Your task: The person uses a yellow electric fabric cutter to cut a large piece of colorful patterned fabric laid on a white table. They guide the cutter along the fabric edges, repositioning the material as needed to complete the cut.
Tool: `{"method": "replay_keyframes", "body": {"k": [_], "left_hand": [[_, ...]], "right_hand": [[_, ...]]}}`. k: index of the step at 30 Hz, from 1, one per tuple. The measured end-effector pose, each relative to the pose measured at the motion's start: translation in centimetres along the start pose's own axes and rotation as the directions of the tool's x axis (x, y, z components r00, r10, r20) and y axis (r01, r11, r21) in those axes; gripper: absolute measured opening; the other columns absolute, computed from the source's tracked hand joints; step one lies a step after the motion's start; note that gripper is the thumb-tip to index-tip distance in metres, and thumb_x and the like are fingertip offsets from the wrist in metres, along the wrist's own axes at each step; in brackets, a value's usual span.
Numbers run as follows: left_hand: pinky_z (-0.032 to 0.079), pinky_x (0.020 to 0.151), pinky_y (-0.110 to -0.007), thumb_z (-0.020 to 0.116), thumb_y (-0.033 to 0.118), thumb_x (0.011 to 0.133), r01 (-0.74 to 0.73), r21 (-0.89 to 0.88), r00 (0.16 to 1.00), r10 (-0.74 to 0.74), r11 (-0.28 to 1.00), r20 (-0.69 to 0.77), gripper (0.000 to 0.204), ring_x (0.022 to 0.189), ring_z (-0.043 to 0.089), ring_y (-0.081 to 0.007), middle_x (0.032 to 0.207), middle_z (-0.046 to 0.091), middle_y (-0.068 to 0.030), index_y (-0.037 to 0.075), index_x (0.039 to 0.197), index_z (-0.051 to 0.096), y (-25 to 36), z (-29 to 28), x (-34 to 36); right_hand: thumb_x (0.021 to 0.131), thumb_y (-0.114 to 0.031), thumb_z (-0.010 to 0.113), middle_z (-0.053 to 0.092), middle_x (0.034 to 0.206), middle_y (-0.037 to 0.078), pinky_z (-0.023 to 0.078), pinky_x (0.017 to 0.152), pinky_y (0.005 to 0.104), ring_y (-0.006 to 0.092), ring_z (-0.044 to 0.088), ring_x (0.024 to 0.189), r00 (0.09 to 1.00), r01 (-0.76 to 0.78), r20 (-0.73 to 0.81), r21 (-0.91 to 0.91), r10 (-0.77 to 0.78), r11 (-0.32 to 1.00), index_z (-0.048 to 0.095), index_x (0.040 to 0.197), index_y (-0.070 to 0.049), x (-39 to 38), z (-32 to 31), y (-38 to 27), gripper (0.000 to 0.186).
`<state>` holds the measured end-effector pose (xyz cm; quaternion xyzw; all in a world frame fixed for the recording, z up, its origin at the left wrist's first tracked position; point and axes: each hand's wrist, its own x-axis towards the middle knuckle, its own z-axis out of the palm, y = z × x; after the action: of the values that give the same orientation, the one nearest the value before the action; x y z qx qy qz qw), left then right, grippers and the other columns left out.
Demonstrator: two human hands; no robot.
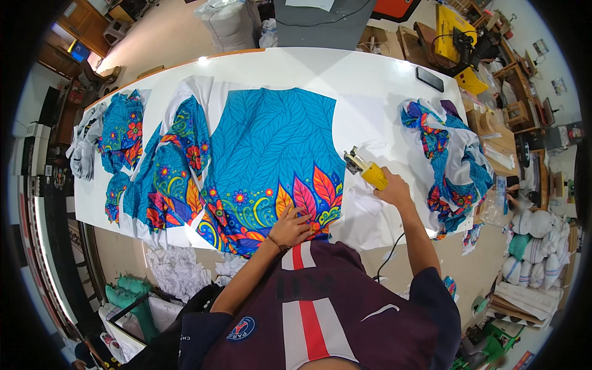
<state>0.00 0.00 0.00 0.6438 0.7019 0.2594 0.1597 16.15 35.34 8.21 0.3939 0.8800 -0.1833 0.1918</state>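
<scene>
A blue garment panel [271, 135] with a leaf-line pattern and bright flowers along its lower part lies spread on the white table [382, 80]. My left hand [291, 227] rests on its lower edge, fingers stretched out over the printed leaves. In my right hand [396, 187] is a yellow electric fabric cutter [372, 174], gripped by its body. The cutter's metal head sits beside the panel's right edge; whether it touches the cloth I cannot tell. White fabric scraps [364, 213] lie under and below the cutter.
More printed fabric [169, 166] lies left of the panel, with a smaller stack [123, 132] beyond. A crumpled heap of printed cloth [453, 166] covers the table's right end. Behind it lies a phone [430, 79]. A black cord [390, 256] hangs near my right forearm.
</scene>
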Motion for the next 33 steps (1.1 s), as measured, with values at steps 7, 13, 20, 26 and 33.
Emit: {"method": "replay_keyframes", "body": {"k": [7,13,20,26,33], "left_hand": [[0.043,0.11,-0.049,0.077,0.031,0.088,-0.044,-0.059,0.998,0.041,0.997,-0.055,0.021,0.127,0.056,-0.0287,0.12,0.073,-0.0029,0.011,0.093,0.081,-0.5,0.4,0.4],[0.047,0.104,-0.046,0.079,0.029,0.086,-0.047,-0.076,0.998,0.044,0.996,-0.051,0.02,0.123,0.059,-0.026,0.116,0.074,-0.0014,0.011,0.095,0.08,-1.0,-0.3,0.6],[0.049,0.102,-0.043,0.081,0.028,0.085,-0.043,-0.128,0.995,0.031,0.991,-0.091,0.024,0.118,0.062,-0.0239,0.11,0.076,-0.0007,0.01,0.101,0.08,-1.8,0.0,0.6],[0.047,0.105,-0.044,0.08,0.029,0.086,-0.024,-0.181,0.997,0.009,0.983,-0.082,0.027,0.12,0.061,-0.0235,0.112,0.077,0.0006,0.01,0.104,0.08,-2.6,0.4,0.5],[0.045,0.105,-0.047,0.077,0.032,0.087,-0.094,-0.144,0.994,0.084,0.985,-0.075,0.021,0.122,0.06,-0.0214,0.117,0.075,0.0058,0.015,0.099,0.081,-3.9,0.9,0.3]], "right_hand": [[0.073,-0.036,0.076,0.073,0.107,0.021,0.058,0.085,0.0528,0.0421,0.072,0.1,0.999,-0.038,-0.009,-0.024,0.038,0.999,0.052,0.133,-0.017,0.3,0.6,-0.6,0.068],[0.072,-0.038,0.078,0.071,0.109,0.023,0.058,0.087,0.0534,0.0438,0.072,0.103,0.997,-0.079,-0.005,0.039,0.079,0.996,0.05,0.135,-0.015,0.3,0.8,-2.9,0.072],[0.072,-0.037,0.079,0.072,0.108,0.024,0.058,0.087,0.0539,0.0452,0.072,0.102,0.988,-0.123,-0.074,0.13,0.133,0.984,0.049,0.135,-0.014,0.5,2.1,-5.5,0.073],[0.073,-0.037,0.079,0.073,0.111,0.027,0.058,0.087,0.0538,0.0459,0.072,0.103,0.975,-0.169,-0.108,0.213,0.195,0.962,0.053,0.13,-0.009,1.3,2.2,-8.6,0.069],[0.072,-0.037,0.079,0.071,0.117,0.028,0.058,0.091,0.0528,0.0461,0.071,0.107,0.945,-0.247,-0.139,0.29,0.296,0.925,0.055,0.128,-0.004,3.8,2.4,-11.6,0.07]]}}
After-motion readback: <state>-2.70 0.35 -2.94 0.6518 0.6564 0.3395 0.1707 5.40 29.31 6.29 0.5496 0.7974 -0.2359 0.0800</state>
